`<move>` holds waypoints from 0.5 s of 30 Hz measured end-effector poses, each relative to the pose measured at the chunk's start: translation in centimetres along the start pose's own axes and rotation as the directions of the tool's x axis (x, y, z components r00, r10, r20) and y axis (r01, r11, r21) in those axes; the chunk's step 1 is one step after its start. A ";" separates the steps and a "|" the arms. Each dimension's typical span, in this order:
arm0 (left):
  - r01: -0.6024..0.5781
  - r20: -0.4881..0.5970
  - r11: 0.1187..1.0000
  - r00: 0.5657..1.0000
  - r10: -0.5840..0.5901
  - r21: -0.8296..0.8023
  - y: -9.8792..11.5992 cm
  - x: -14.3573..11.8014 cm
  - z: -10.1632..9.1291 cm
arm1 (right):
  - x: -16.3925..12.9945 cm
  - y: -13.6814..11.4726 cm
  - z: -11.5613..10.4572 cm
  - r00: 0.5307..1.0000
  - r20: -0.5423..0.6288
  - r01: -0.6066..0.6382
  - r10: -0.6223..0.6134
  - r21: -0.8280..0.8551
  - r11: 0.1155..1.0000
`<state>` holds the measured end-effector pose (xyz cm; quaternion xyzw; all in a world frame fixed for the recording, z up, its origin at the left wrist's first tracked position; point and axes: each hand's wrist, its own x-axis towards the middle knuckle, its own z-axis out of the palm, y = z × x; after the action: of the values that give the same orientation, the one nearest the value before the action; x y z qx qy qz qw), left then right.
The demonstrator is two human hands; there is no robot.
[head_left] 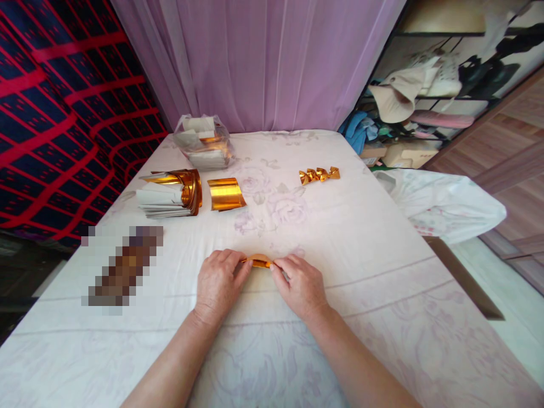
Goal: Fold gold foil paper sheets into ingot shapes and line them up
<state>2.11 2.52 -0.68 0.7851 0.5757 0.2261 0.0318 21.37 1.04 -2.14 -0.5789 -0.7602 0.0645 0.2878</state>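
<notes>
A small piece of gold foil paper (260,262), curved and partly rolled or folded, is stretched between my two hands just above the table's near middle. My left hand (221,280) pinches its left end, and my right hand (301,285) pinches the right end. Beyond my left hand lies a flat, slightly curled gold sheet (226,195). To its left is a thick stack of gold and white foil sheets (170,195). Several folded gold pieces (319,175) sit in a row farther back on the right.
At the table's back left stands a clear plastic bag (204,141) of more sheets. A blurred-out rectangular item (125,266) lies at the left. A floral cloth covers the table (374,249). Behind hangs a purple curtain (267,62); shelves (425,102) with a cap stand at the right.
</notes>
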 end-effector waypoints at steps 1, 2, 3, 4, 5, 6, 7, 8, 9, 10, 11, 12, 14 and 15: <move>-0.023 0.006 1.000 1.000 0.023 0.016 0.0 0.1 -0.1 | 0.0 0.0 0.1 1.000 -0.005 0.001 -0.001 0.010 1.000; -0.041 0.013 0.999 0.999 0.041 0.025 0.1 0.1 -0.2 | -0.1 0.0 0.1 1.000 -0.009 0.000 0.000 0.016 1.000; -0.054 0.019 0.998 0.998 0.053 0.031 0.2 0.1 -0.3 | -0.1 0.0 0.2 1.000 -0.011 -0.002 0.002 0.019 1.000; -0.064 0.025 0.997 0.998 0.063 0.037 0.3 0.2 -0.4 | -0.1 0.0 0.2 1.000 -0.013 -0.004 0.004 0.018 1.000; -0.073 0.033 0.996 0.997 0.072 0.045 0.4 0.2 -0.4 | -0.1 0.0 0.2 1.000 -0.013 -0.006 0.006 0.015 1.000; -0.079 0.040 0.995 0.996 0.076 0.055 0.4 0.2 -0.5 | -0.2 0.0 0.3 1.000 -0.012 -0.007 0.008 0.011 1.000; -0.083 0.049 0.994 0.996 0.080 0.065 0.5 0.2 -0.5 | -0.2 0.0 0.3 1.000 -0.010 -0.007 0.007 0.007 1.000; -0.087 0.059 0.993 0.995 0.083 0.075 0.6 0.2 -0.5 | -0.2 0.0 0.3 1.000 -0.008 -0.005 0.005 0.001 1.000; -0.091 0.067 0.992 0.994 0.086 0.085 0.7 0.1 -0.5 | -0.1 0.0 0.2 1.000 -0.005 -0.003 0.003 -0.006 1.000; -0.095 0.074 0.991 0.993 0.088 0.093 0.7 0.1 -0.5 | -0.1 0.0 0.2 1.000 -0.003 -0.002 0.002 -0.013 1.000; -0.097 0.079 0.990 0.993 0.089 0.101 0.7 0.1 -0.5 | -0.1 0.0 0.2 1.000 0.000 0.000 0.000 -0.018 1.000; -0.100 0.084 0.989 0.992 0.091 0.108 0.8 0.1 -0.5 | -0.1 0.0 0.1 1.000 0.001 0.001 -0.001 -0.020 1.000; -0.102 0.093 0.988 0.991 0.091 0.116 0.8 0.1 -0.5 | -0.1 -0.1 0.1 1.000 0.002 0.004 -0.004 -0.019 1.000; -0.102 0.099 0.988 0.991 0.090 0.118 0.9 0.1 -0.5 | 0.0 -0.1 0.1 1.000 0.001 0.007 -0.007 -0.018 1.000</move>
<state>2.71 2.21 0.01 0.8222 0.5478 0.1544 -0.0004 21.29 1.00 -2.19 -0.5790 -0.7628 0.0568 0.2824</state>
